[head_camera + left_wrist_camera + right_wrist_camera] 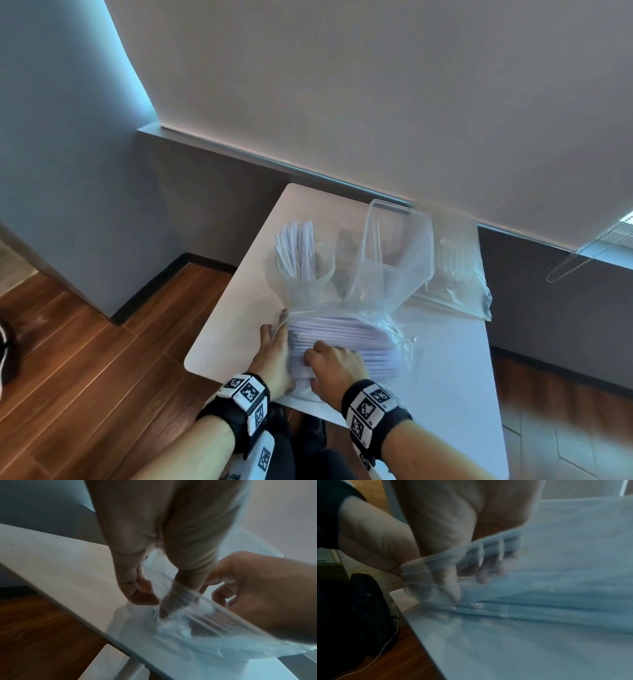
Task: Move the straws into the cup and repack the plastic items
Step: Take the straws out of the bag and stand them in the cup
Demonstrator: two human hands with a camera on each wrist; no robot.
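Note:
A clear plastic bag [387, 329] full of white wrapped straws [346, 337] lies on the white table [455, 377]. Its mouth points left. My left hand [274, 342] pinches the bag's zip edge [173, 588] between thumb and fingers. My right hand [330, 359] has its fingers [452, 588] curled inside the mouth, on the straw ends, seen through the plastic. Behind stands a clear cup [305, 274] holding several upright straws [296, 250].
A clear rectangular container [397, 246] stands to the right of the cup. A second clear bag [455, 274] lies at the table's far right edge. The table's near-left edge is by my wrists, above wood floor [85, 342]. A dark bag [368, 612] sits on the floor.

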